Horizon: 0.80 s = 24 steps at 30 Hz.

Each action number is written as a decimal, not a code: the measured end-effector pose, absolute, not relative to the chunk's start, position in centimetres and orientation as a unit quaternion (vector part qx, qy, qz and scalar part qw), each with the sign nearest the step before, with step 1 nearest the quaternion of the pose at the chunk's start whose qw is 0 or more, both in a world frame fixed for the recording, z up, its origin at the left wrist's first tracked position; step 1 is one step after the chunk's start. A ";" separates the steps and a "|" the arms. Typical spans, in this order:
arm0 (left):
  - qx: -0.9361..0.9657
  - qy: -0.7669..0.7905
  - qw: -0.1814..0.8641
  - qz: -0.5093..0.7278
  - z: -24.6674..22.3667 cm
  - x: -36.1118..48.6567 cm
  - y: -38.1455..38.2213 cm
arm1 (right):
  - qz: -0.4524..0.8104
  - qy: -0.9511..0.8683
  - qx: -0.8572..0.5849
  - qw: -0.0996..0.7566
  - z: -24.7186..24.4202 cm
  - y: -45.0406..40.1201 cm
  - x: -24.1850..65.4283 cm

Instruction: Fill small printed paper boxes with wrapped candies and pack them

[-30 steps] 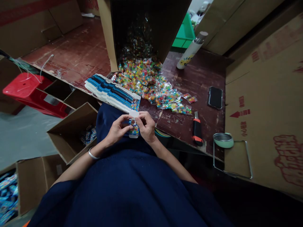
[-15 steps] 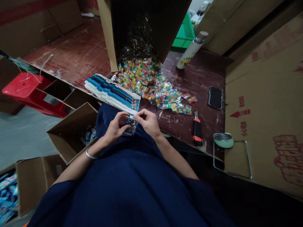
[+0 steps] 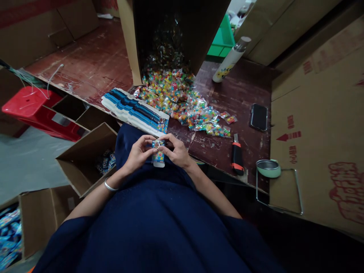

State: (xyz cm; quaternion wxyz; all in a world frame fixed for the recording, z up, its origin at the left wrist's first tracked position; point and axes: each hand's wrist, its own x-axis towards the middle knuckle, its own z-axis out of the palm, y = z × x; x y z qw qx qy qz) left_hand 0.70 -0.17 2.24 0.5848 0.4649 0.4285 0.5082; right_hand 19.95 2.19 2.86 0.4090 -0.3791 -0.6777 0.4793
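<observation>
Straighter than half a second ago, the small printed box (image 3: 158,158) is grasped between left hand (image 3: 137,154) and right hand (image 3: 179,153), near side of the counter (image 3: 213,151). Overtight squeezing could crumple it; its protruding near flap (image 3: 159,165) might bend.

I have a lane over the table (image 3: 247,89) between the candy heap (image 3: 176,94) and the phone (image 3: 258,117), with the knife (image 3: 237,155) lying across its near end. The card stack (image 3: 132,110) and heap block a low pass forward; the bottle (image 3: 231,60) stands beyond, and the carton (image 3: 321,129) walls off the right.
</observation>
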 end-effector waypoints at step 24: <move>0.524 0.420 0.691 0.268 0.9 0.0 0.0 | 0.040 -0.654 -0.701 0.281 -2.1 12.0 28.5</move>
